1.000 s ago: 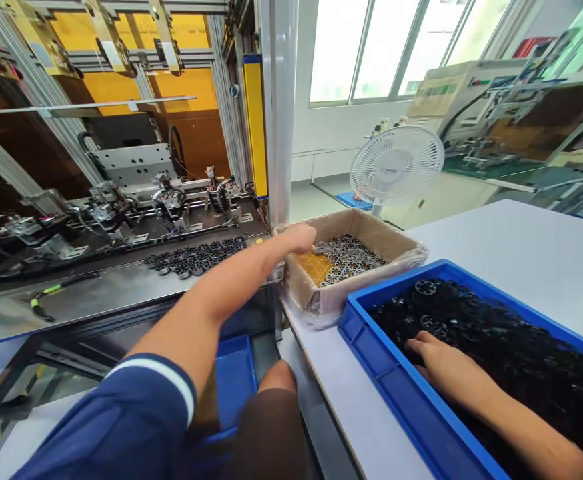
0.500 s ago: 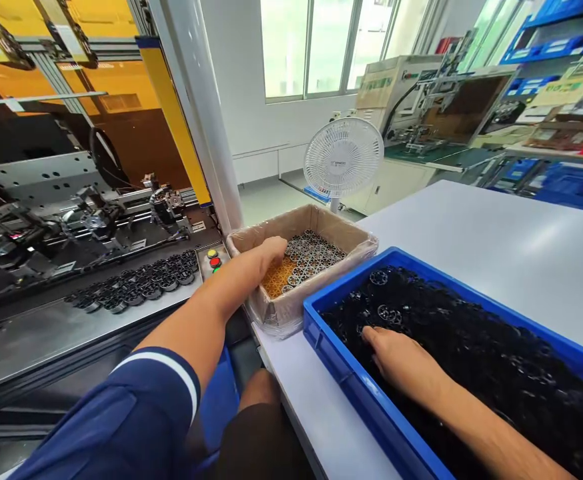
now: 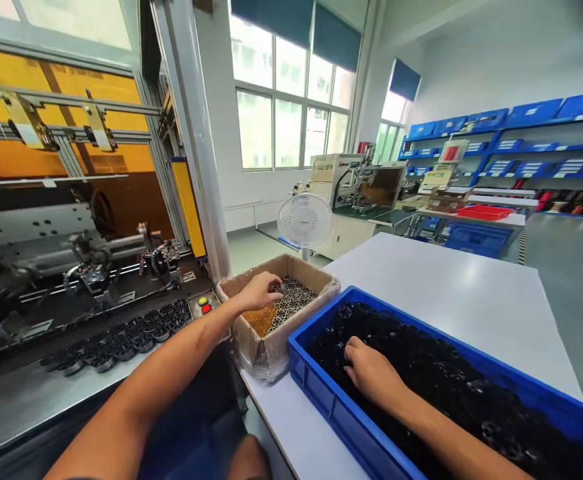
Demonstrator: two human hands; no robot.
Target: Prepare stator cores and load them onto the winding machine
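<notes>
Standing along the left side is a big machine (image 3: 34, 230), with orange panels at its back. Next comes a white table (image 3: 436, 293), stretching away to the right, and beyond it blue shelves (image 3: 494, 143) line the far wall. On the near part of the table sits a long blue bin (image 3: 316, 385), heaped with black parts (image 3: 421, 367) (many are too dark to make out singly). Just beside it, toward the machine, stands a smaller cardboard box (image 3: 271, 350) wrapped in clear plastic; behind that is a white fan (image 3: 304, 220).

The left hand (image 3: 259, 292) is over the box, thumb and fingers drawn narrow around a small gray ring (image 3: 277, 289). The right hand (image 3: 371, 373) is down in the bin among the black parts, its fingers bent; I cannot tell whether it grips one.

Flat gray rings (image 3: 296, 298) cover much of the box's inside, beside a patch of orange. Dark rings (image 3: 126, 339) crowd together on the machine's front ledge, and near them are a yellow button (image 3: 202, 301) and a red button (image 3: 206, 309).
</notes>
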